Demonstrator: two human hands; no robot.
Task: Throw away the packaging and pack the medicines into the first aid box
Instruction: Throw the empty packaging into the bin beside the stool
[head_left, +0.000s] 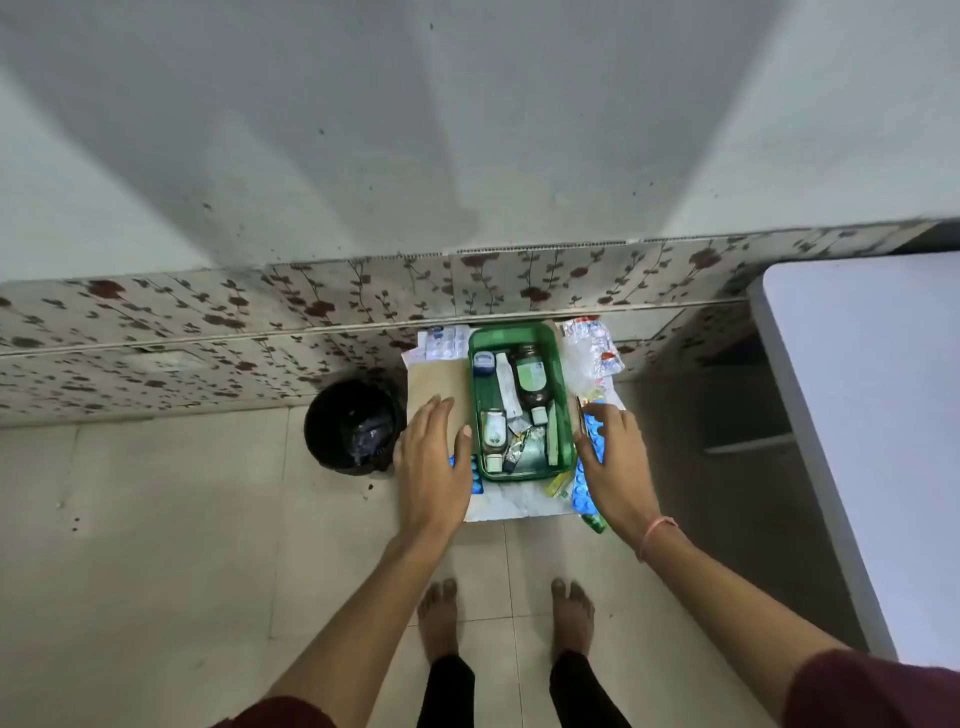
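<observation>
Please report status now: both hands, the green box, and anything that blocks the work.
Left hand open, flat beside green box. Right hand open over blue blister strips. Box holds bottles, tubes. Black bin left, nothing blocking.

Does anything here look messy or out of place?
Yes. Blue blister packs and crumpled wrappers lie loose around the green box, and one strip hangs over the small table's front edge.
</observation>
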